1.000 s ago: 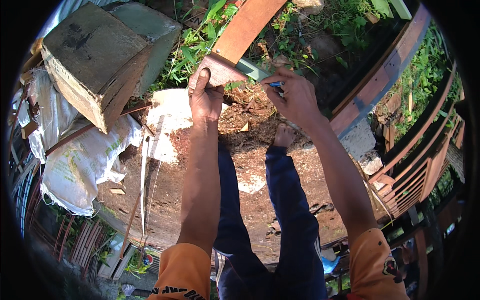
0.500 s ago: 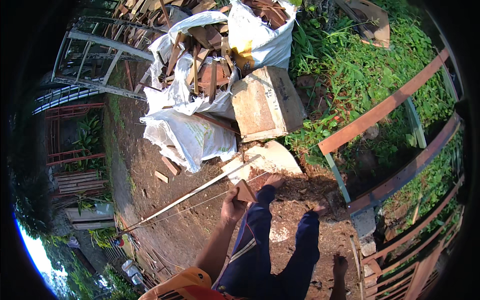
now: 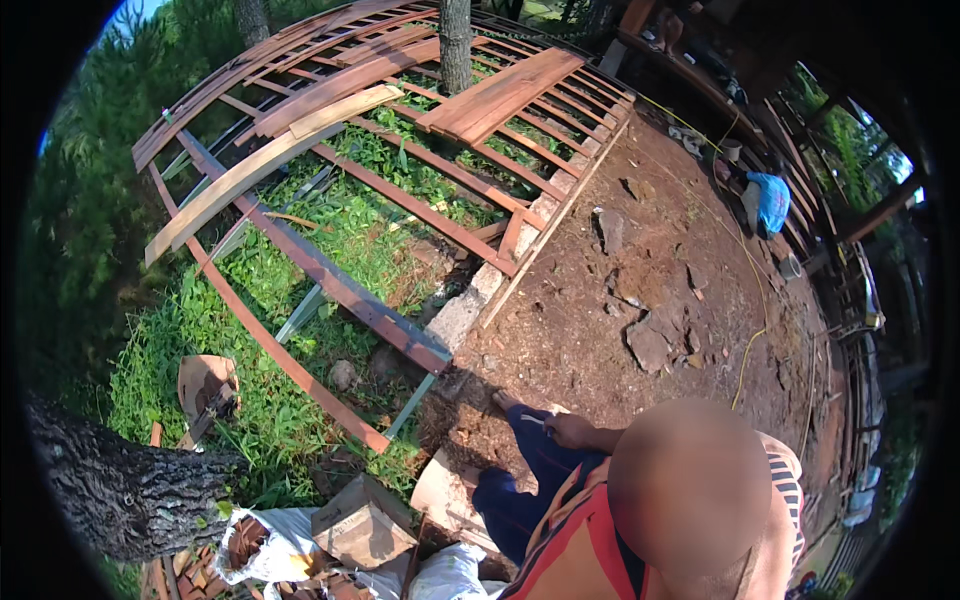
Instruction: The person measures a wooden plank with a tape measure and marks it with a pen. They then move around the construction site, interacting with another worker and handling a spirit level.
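My right hand hangs low beside my dark blue trouser leg. Its fingers look curled, and whatever they may hold is too small to make out. A pale patch shows right by the knuckles. My left hand is out of sight, hidden behind my body or outside the picture, so the wood piece seen earlier does not show. By my feet lies a pale flat board. Beyond it stand a worn box and white sacks with wood offcuts.
A timber frame on a stone edge stretches over grass, with loose planks on top. A trunk rises through it. Broken slabs and a yellow hose lie on the soil. Another person's legs show far off.
The view has swung round sharply: sacks and box moved from the top to the lower left, and the timber frame fills the upper part. My left hand with its wood piece has left view.
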